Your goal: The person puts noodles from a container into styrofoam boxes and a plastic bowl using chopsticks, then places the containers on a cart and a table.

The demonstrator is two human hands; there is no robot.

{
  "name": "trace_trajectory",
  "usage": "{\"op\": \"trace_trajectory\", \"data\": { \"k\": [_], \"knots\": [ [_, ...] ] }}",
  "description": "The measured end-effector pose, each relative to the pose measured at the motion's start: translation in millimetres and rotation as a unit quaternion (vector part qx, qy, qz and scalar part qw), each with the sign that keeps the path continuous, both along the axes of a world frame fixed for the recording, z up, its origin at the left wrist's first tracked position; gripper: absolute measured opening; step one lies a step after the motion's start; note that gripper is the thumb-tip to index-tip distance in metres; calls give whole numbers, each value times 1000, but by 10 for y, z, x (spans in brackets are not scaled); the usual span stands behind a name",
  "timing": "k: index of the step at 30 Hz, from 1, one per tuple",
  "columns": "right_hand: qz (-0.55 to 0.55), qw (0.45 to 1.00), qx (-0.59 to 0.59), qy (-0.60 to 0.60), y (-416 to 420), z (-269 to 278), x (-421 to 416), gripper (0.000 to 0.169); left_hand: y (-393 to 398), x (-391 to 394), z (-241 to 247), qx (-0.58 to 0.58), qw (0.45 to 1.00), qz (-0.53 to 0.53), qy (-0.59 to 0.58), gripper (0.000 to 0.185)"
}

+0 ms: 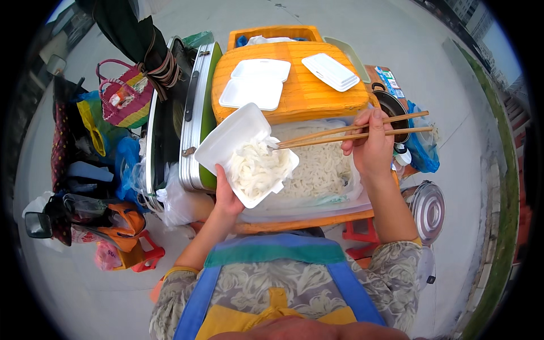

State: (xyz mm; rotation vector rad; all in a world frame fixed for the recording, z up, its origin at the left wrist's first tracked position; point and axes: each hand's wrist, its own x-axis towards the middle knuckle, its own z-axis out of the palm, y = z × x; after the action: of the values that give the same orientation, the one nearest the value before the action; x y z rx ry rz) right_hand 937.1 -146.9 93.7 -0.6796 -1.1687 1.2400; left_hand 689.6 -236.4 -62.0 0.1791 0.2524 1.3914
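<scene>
My left hand point(226, 193) grips the edge of an open white foam takeaway box point(234, 131), tilted in the air with its lid up. Flat white rice noodles point(257, 168) lie heaped inside. A pair of wooden chopsticks point(340, 135) is pinched in my right hand point(370, 138), with their tips touching the noodles in the box. Below the box and chopsticks, more loose noodles point(323, 168) fill a plastic-lined tub point(272, 216). Part of that tub is hidden by the foam box.
Beyond the tub, a yellow wooden board point(293, 95) bears an open foam box point(255, 95) and a closed one point(330, 71). A green-sided case point(204, 114) stands at the left. A dark pan point(391, 104) and a lidded metal pot point(429, 212) are on the right.
</scene>
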Motion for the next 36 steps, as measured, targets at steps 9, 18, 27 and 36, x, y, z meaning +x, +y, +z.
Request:
{"op": "trace_trajectory", "data": {
  "k": [9,18,27,36],
  "knots": [
    [-51,972,140,180,139,617,593,32,2,77,-61,-9,1000,13,27,86],
    [-115,960,131,221,240,722,1007,34,37,202,-36,-16,999,24,29,83],
    [-24,951,-103,-291,538,-449,610,31,180,127,-17,-36,995,15,91,78],
    [243,904,-309,-165,859,-797,347,33,242,196,87,-20,996,-19,84,76]
  ]
}}
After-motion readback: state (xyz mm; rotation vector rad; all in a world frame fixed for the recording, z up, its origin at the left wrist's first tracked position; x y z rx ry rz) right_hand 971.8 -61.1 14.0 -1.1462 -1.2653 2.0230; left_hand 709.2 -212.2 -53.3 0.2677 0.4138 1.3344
